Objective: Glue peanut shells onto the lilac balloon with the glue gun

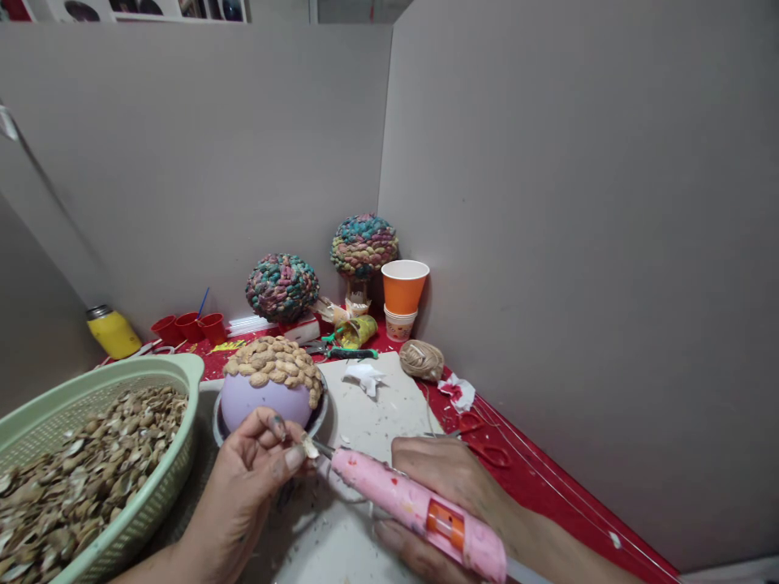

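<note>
Between thumb and fingers, my left hand pinches a peanut shell, its pale inner side showing. My right hand is wrapped round a pink hot glue gun, whose metal nozzle meets or nearly meets the shell. Just beyond my left hand, a lilac balloon rests in a round metal bowl. Peanut shells cover the balloon's top and part of its right side. At the left, a green colander holds a heap of loose shells.
Two multicoloured shell-covered balls stand at the back near an orange paper cup. Red cups and a yellow jar are back left. Twine and red scissors lie right. Grey panels wall the table.
</note>
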A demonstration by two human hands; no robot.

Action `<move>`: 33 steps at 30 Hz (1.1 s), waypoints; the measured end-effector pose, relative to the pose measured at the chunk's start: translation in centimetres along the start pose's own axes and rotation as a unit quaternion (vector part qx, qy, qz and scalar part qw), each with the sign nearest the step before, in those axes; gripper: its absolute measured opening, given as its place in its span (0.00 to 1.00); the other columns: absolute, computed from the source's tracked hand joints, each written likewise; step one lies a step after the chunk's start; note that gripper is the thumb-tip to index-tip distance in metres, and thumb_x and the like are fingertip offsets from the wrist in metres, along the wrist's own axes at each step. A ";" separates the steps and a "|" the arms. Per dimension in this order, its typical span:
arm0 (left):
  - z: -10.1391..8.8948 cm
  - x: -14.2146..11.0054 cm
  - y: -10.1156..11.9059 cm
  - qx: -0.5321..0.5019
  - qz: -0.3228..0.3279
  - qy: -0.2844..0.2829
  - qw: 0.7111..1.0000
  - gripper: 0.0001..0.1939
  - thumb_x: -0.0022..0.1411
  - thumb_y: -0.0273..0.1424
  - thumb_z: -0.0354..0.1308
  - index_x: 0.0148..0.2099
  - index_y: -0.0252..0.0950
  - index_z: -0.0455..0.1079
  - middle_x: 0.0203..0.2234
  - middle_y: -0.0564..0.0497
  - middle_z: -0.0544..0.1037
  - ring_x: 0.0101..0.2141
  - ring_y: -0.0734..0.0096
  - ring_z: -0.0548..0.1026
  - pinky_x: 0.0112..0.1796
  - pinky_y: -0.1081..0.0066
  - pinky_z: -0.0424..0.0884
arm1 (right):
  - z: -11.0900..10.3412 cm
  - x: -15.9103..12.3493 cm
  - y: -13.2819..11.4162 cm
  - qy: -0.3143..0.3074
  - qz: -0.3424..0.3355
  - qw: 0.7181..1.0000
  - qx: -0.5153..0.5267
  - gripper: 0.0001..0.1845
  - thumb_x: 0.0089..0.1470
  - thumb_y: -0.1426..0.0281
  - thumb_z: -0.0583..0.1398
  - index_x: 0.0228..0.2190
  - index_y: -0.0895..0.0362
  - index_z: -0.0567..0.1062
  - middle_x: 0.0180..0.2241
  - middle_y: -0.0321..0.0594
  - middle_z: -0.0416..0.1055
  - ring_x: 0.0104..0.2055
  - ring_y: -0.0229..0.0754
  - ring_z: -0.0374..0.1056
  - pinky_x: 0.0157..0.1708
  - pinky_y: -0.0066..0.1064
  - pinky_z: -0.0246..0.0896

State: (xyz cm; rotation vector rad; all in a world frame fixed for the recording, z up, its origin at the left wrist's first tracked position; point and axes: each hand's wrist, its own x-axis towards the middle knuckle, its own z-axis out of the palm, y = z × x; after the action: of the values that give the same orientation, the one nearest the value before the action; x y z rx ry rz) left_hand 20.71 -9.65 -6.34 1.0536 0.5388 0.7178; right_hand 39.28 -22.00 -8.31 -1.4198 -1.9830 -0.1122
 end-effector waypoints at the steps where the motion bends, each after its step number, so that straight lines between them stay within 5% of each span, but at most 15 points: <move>1: 0.0 0.0 0.0 0.001 0.001 0.000 1.000 0.16 0.48 0.28 0.71 0.32 0.37 0.65 0.27 0.54 0.76 0.28 0.73 0.71 0.33 0.73 0.70 | -0.1 0.0 -0.1 -0.005 -0.002 1.000 -0.005 0.21 0.62 0.60 0.49 0.21 0.56 0.65 0.19 0.35 0.58 0.20 0.37 0.53 0.21 0.33 0.44; 33: -0.6 0.4 -0.2 -0.004 0.024 -0.010 1.000 0.11 0.54 0.25 0.67 0.36 0.37 0.67 0.30 0.54 0.75 0.31 0.74 0.72 0.36 0.73 0.73 | 0.0 0.0 -0.2 0.012 -0.016 0.998 -0.066 0.20 0.61 0.62 0.51 0.20 0.56 0.63 0.18 0.33 0.57 0.19 0.35 0.50 0.20 0.32 0.42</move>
State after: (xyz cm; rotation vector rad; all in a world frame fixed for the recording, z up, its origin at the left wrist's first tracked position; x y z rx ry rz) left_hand 20.57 -9.09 -6.80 1.0691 0.4952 0.7508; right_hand 39.11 -22.09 -8.20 -1.4630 -2.0099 -0.2787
